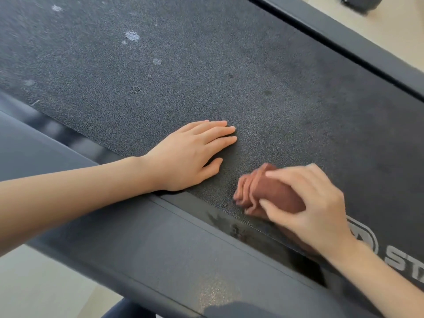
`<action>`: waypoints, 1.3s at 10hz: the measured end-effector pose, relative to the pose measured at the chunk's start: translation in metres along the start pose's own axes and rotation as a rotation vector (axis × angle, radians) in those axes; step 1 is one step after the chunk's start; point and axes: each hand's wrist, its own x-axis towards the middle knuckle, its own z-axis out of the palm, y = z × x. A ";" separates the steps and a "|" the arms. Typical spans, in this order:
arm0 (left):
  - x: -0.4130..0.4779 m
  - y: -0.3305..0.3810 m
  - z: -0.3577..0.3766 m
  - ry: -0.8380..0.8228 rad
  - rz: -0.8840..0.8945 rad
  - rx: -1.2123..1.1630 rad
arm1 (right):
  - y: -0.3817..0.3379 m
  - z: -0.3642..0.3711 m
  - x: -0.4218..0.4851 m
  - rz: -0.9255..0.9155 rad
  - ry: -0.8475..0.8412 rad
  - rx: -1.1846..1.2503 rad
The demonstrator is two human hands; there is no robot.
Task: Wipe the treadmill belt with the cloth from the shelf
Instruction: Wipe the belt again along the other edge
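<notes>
The belt [206, 65] runs slantwise across the view, dark and pebbled, with pale spots [132, 36] scattered over its upper left part. The cloth [270, 191], reddish brown and bunched in folds, lies on the belt close to its near edge. The right hand [307, 203] covers it from above: its grip is clamped on the cloth, fingers curled over the top and thumb pressed into the near side. Hand and cloth both look slightly blurred.

The left hand [190, 154] lies palm down on the belt just left of the cloth, not touching it. Its grip is apart, fingers straight and close together, thumb spread toward the cloth, heel at the belt's near edge.

A grey side rail [160, 249] borders the belt on the near side, with pale lettering [403, 260] partly visible by the right wrist. A second rail [344, 42] borders the far side, and pale floor [390, 26] lies beyond it.
</notes>
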 end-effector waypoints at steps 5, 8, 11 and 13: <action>0.000 0.000 0.000 -0.016 -0.004 0.010 | 0.036 0.009 0.047 0.240 0.015 -0.123; 0.000 0.001 -0.001 -0.029 -0.003 0.015 | 0.061 0.010 0.076 0.209 0.036 -0.106; 0.000 0.001 -0.004 -0.048 -0.007 0.015 | 0.133 0.036 0.199 0.595 0.037 -0.307; 0.000 0.003 -0.003 -0.054 0.000 0.031 | 0.078 0.048 0.164 0.243 0.044 -0.238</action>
